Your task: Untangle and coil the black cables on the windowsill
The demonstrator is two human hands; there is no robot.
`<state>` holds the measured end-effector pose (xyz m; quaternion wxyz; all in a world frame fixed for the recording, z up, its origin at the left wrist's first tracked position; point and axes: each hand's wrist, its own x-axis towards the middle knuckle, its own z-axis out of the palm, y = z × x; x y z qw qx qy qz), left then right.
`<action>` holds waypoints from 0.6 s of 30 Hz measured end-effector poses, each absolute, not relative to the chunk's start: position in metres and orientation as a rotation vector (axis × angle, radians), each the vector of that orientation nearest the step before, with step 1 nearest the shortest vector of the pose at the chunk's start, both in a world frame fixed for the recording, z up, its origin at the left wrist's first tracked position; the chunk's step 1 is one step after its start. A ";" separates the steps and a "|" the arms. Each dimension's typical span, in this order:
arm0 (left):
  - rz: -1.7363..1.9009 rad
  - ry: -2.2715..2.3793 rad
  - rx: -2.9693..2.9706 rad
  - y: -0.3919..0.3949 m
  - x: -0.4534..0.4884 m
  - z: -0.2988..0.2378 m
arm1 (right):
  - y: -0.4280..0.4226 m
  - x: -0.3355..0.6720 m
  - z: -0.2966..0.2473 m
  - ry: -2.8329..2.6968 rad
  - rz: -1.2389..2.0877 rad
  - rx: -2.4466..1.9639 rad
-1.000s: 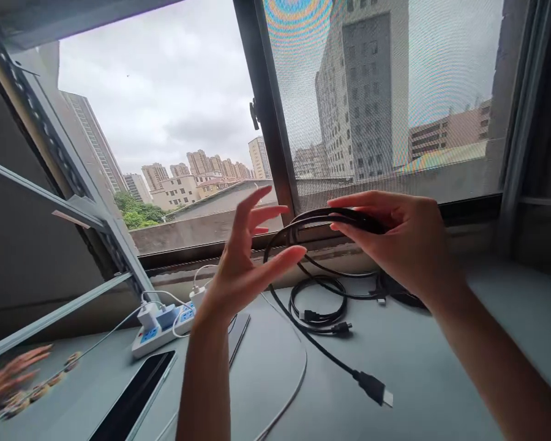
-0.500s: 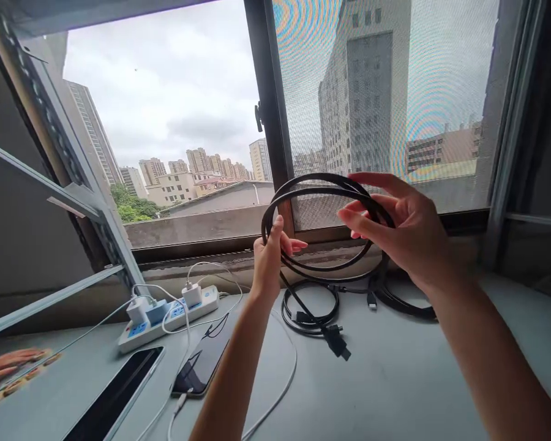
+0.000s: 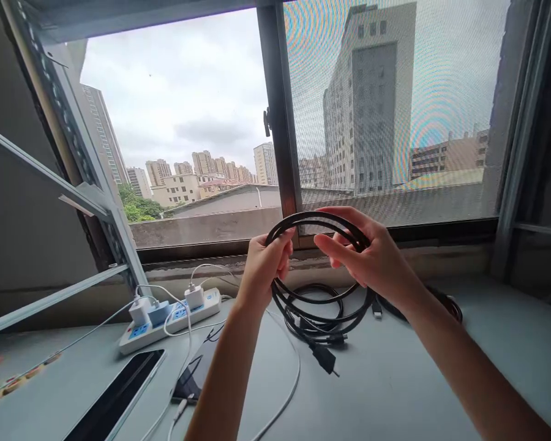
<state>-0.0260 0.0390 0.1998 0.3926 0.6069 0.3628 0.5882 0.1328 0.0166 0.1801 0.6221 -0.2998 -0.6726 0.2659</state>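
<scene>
A black cable (image 3: 319, 215) is held up in loose loops over the table, between my two hands. My left hand (image 3: 265, 260) is closed around the left side of the loops, thumb on top. At the right side, my right hand (image 3: 370, 248) curls around the loops with its thumb in front and fingers behind. Below the loops hangs a black plug (image 3: 325, 359), its metal tip pointing down and right. A second coiled black cable (image 3: 319, 286) lies on the table behind, partly hidden by the held loops.
Another black cable (image 3: 452, 304) lies behind my right forearm. To the left are a white power strip (image 3: 213, 301) with chargers, a phone (image 3: 117, 395), a second phone (image 3: 193, 376) partly behind my left arm, and a white cable (image 3: 297, 373). A metal shelf frame (image 3: 123, 239) stands by the window.
Both hands have lowered with the looped cable, and my right hand has moved left, closer to my left hand. The hanging plug has shifted slightly left and down.
</scene>
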 end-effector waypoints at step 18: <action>1.421 0.670 1.292 0.029 -0.017 0.204 | 0.005 0.139 0.190 -1.225 0.896 -0.482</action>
